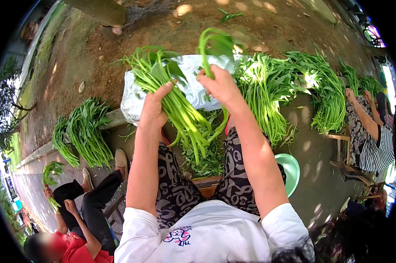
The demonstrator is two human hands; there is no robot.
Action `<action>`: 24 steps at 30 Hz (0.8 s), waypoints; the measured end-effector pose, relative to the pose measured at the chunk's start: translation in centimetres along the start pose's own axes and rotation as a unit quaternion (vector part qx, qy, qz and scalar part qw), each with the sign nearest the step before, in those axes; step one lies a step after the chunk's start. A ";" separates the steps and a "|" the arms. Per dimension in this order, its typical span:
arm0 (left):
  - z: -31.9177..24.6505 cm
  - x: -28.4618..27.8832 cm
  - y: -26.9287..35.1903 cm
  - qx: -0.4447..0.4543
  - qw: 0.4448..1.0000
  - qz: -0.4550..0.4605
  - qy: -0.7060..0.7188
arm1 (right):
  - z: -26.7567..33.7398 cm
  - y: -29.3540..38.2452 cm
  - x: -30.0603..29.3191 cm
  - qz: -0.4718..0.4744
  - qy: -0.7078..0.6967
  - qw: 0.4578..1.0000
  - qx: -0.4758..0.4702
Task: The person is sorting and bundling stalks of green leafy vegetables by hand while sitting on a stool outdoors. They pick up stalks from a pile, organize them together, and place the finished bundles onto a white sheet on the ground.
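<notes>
My left hand (155,107) is closed round a thick bunch of long green leafy-vegetable stems (185,113), the leaves up and the stem ends hanging over my lap. To its right, my right hand (217,82) pinches a bent green stem (203,49) with a blurred leaf, held apart from the bunch. Beneath both hands lies a white plastic sack (130,95). Loose picked leaves (204,164) are heaped on the ground between my knees. A large pile of the same greens (263,98) rests just right of my right hand.
More greens (87,131) lie left along a low concrete curb (114,118), and others (329,95) farther right. A pale green plastic basin (291,174) stands by my right leg. A person in red (79,246) sits at left holding greens; another in stripes (377,148) sits at right.
</notes>
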State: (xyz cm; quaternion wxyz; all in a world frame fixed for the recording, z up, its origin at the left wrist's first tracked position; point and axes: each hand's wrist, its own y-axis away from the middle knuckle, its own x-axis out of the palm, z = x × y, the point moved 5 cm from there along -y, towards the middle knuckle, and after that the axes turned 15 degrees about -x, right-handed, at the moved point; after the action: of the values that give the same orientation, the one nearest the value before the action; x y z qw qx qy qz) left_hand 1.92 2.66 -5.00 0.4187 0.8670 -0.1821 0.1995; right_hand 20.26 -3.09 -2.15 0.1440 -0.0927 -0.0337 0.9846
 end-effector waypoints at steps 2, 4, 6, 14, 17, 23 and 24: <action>0.5 0.9 0.0 -0.010 1.000 0.020 -0.019 | -0.6 0.3 1.6 0.059 -0.021 0.998 0.006; 0.6 1.9 0.3 -0.007 0.999 0.031 0.003 | -0.9 0.3 3.1 0.095 -0.038 0.994 -0.049; 0.5 2.1 0.6 -0.003 0.999 0.037 -0.016 | -0.7 0.8 3.1 0.115 -0.038 0.993 0.003; -0.5 1.3 1.4 0.013 0.997 0.027 -0.070 | -0.2 0.8 1.3 0.071 -0.049 0.996 -0.030; -0.9 -0.1 1.4 0.010 0.998 0.006 -0.060 | -0.8 0.8 0.6 0.062 -0.096 0.993 0.009; -1.3 -2.6 1.2 -0.005 0.999 -0.027 -0.034 | -0.5 1.2 0.9 0.070 -0.224 0.967 0.100; -1.3 -2.8 1.2 -0.020 0.999 -0.031 -0.024 | -0.5 1.1 0.9 0.070 -0.228 0.967 0.090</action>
State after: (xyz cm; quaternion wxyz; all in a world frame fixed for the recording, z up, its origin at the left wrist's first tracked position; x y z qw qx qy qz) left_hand -1.31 3.45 -4.87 0.4378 0.8680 -0.1692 0.1621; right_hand 19.21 -3.85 -2.90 0.0712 0.1458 0.0300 0.9863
